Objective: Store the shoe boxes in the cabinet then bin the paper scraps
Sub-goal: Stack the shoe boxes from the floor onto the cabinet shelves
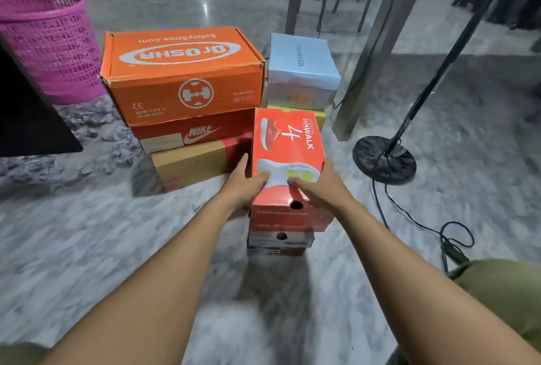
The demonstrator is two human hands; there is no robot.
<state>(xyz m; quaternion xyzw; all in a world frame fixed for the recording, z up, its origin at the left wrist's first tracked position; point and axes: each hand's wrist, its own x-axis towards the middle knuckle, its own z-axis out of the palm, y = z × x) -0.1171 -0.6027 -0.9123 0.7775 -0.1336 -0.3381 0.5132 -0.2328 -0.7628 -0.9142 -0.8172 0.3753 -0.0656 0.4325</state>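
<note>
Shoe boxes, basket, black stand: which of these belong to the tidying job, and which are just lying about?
Belongs to the job: red Gowalk box, held by left hand and right hand; orange Dr.Osha box; Nike box; brown box; pale blue box; pink basket, possibly the bin.
Just lying about: black stand base; cable; table legs.

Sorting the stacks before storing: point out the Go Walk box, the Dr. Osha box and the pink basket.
Go Walk box [288,142], head view, on its red lid.
Dr. Osha box [181,51], head view, on the lid's white logo.
pink basket [49,42], head view, on its mesh wall.
</note>
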